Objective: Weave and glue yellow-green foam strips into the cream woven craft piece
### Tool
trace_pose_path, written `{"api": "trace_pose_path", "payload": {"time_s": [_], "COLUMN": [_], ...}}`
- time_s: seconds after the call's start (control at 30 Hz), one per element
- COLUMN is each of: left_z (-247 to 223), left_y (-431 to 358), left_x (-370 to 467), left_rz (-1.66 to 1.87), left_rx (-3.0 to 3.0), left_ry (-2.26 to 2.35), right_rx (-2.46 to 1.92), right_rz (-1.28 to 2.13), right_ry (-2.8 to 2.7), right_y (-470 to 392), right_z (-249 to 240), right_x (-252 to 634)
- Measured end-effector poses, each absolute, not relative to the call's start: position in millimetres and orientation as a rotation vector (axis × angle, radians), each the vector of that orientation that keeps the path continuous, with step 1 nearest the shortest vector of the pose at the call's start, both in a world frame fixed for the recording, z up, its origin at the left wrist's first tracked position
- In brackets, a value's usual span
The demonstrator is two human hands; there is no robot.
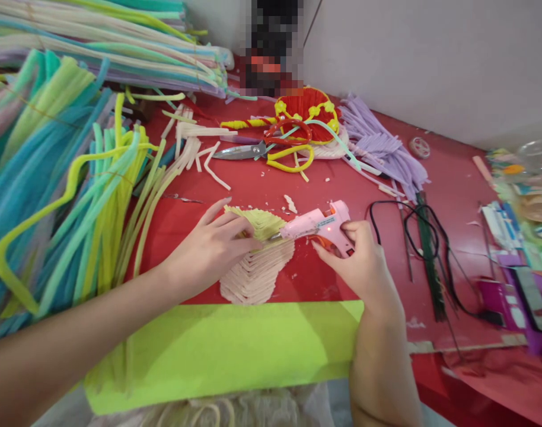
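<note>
My right hand (364, 261) grips the pink glue gun (313, 220) and my left hand (213, 240) gathers its fingertips, pinching something or not I cannot tell, over the ribbed piece (275, 261) near the red surface's (458, 184) near edge: cream rows (248, 281) and yellow-green rows (264, 218) are laid, and the join at the nozzle (273, 237) is, I judge, unfinished. My left palm faces down; my right fingers wrap the handle. Scissors (242, 151) lie toward the far edge, bundled strips (44, 178) along the left.

Pink glue gun (318, 224) – smooth plastic with metal nozzle (274, 236), fuzzy ridged leaf-shaped piece (257, 270), far scissors (258, 149) – metal blades and glossy plastic handles, matt fuzzy stems (48, 148) at left, smooth glossy red tabletop (466, 178)
</note>
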State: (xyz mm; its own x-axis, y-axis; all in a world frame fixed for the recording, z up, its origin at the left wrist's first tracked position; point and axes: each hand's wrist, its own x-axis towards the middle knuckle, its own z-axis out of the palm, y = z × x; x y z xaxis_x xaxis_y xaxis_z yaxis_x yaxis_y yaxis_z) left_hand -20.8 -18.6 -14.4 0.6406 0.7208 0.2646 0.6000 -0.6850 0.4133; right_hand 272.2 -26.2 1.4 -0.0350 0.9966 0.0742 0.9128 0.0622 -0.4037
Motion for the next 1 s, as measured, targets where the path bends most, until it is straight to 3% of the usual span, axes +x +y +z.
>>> {"api": "trace_pose_path", "payload": {"time_s": [1.0], "left_z": [-15.3], "left_y": [-18.7], "left_x": [-20.2], "left_rz": [0.577], "left_rx": [2.576], "left_ry": [1.090], "right_rx": [-1.924], "right_rz": [0.256], "right_ry": [-2.075], "right_y": [-27.1], "right_z": [5.5], "right_x": [289.0]}}
